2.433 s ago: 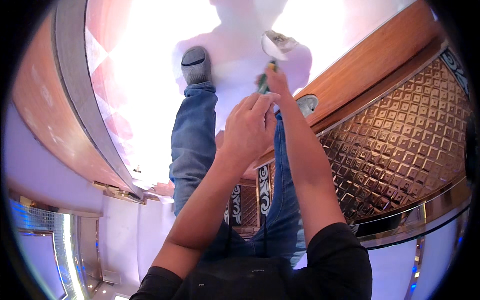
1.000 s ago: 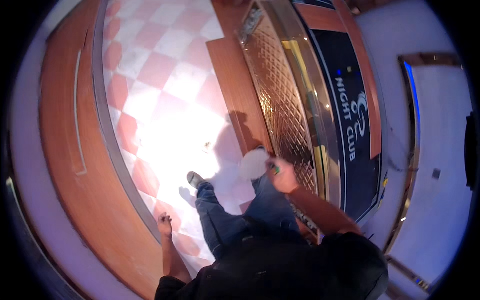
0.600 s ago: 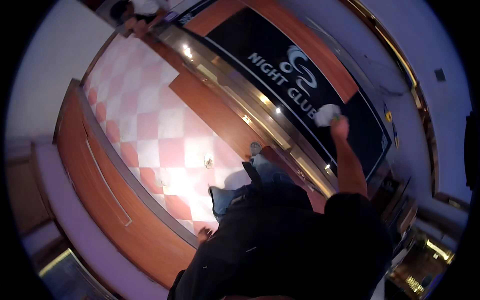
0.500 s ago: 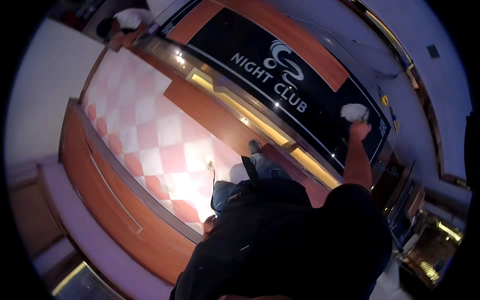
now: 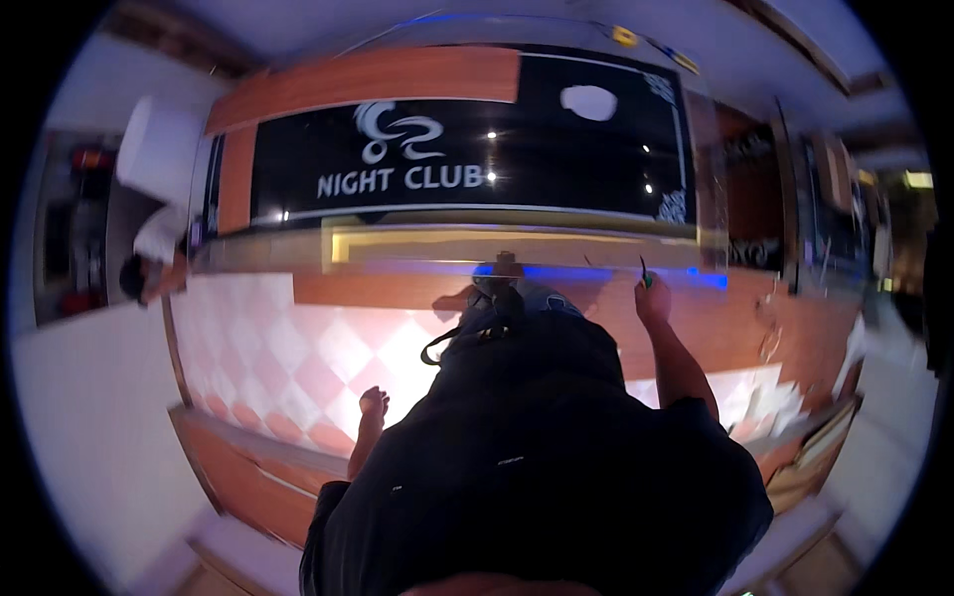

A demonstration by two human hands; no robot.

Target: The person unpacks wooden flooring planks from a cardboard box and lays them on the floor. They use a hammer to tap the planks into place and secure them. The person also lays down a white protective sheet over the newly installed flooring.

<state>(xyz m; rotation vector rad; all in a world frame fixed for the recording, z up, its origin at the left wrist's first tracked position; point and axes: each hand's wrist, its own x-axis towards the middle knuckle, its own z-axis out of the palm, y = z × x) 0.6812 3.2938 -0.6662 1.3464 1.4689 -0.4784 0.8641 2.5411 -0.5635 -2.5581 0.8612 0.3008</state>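
Standing at a long bench (image 5: 586, 174) with a black top, the person has the right hand (image 5: 653, 300) out over the near edge, its grip closed around a small tool (image 5: 648, 279) with a green part; a dark, narrow end points up from the fist. A rounded white piece (image 5: 588, 101) lies flat on the bench top, toward the far right, well apart from both hands. Left hand (image 5: 374, 401) hangs low beside the body, above the checked floor (image 5: 298, 348); its grip looks loosely open, with nothing visible in it. Reddish-brown board (image 5: 397, 84) runs along the far left of the bench; a pale emblem (image 5: 397, 132) marks the black surface. Yellow object (image 5: 624, 37) sits past the far edge, too small to identify. Another person (image 5: 164, 233) is bent at the bench's left end, blurred.
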